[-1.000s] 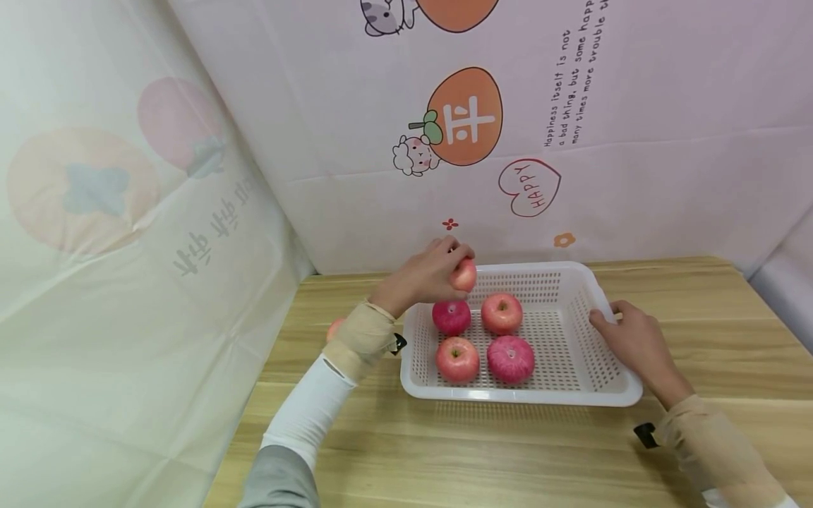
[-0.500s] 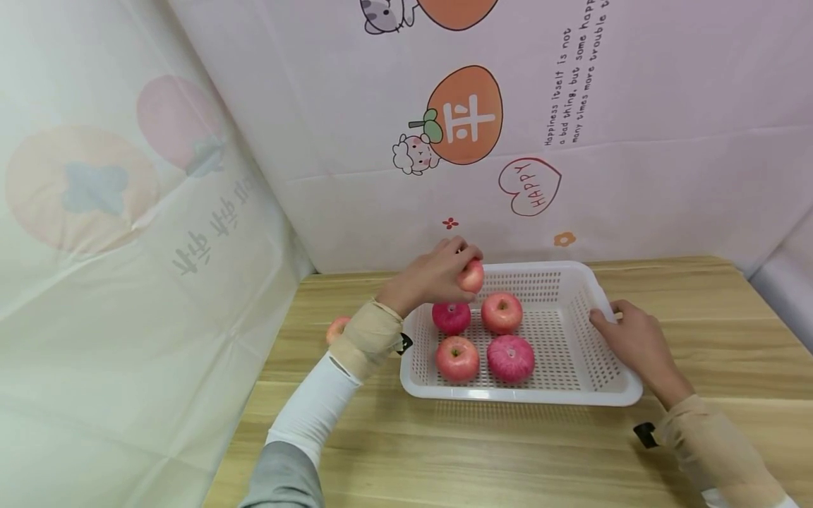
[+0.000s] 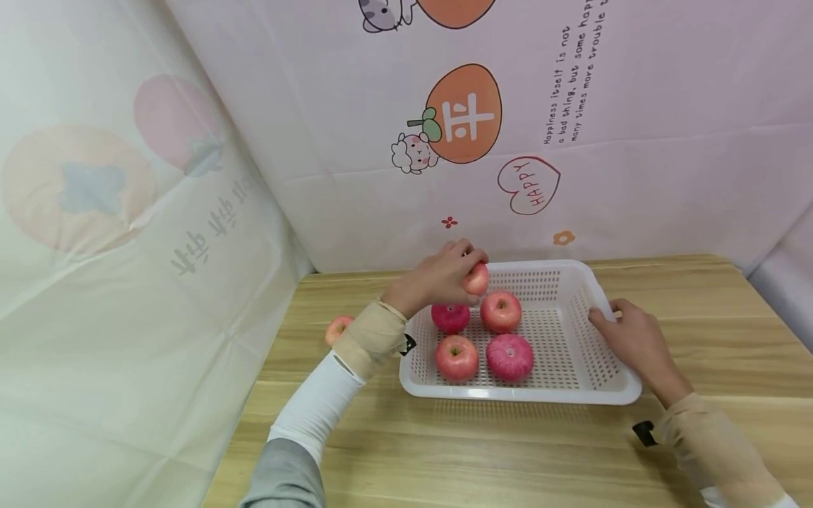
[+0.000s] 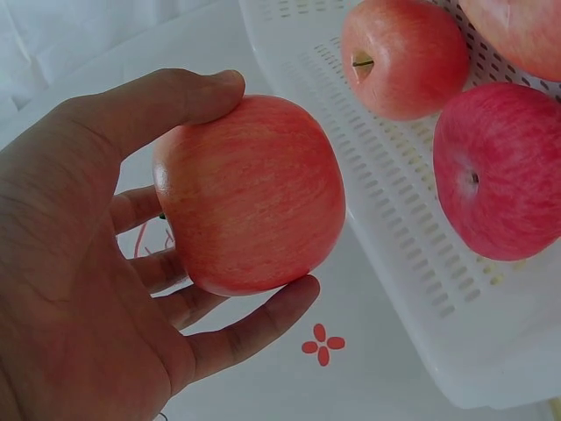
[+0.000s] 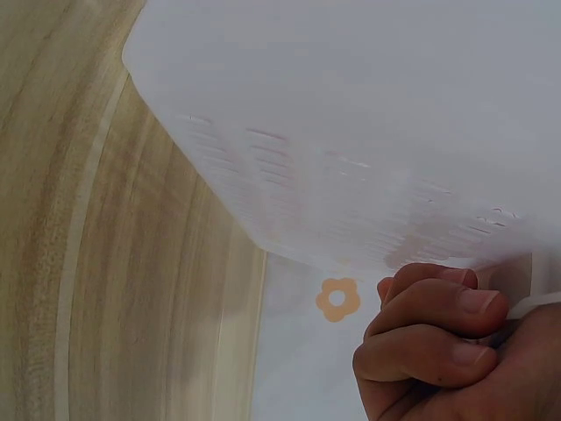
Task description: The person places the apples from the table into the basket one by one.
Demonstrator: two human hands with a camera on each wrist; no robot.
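The left hand (image 3: pixel 438 277) is curling its thumb and fingers around a round pink-red striped apple (image 3: pixel 476 279), holding it up just above the far left corner of the white perforated plastic basket (image 3: pixel 571 395). The left wrist view is showing it really well: thumb on top, fingertips (image 4: pixel 289 303) underneath, apple (image 4: pixel 252 195) hanging over the basket rim. The right hand (image 3: pixel 629 339) is gripping the basket's right edge, fingers (image 5: pixel 438 316) curled tight over the rim, so it's basically steadying the thing on the light wooden desk (image 3: pixel 444 458). Inside the basket, four more red apples are sitting in a two-by-two block toward the left side: a dark pink one (image 3: pixel 450 317) and a lighter red one (image 3: pixel 500 312) at the back, then a pale red one (image 3: pixel 456 358) and a deep pink one (image 3: pixel 509 357) at the front. One small reddish apple (image 3: pixel 336 328) is lying out on the desk to the left, partly hidden behind the left forearm. Behind it all is hanging a pale cartoon-print backdrop (image 3: pixel 571 106).
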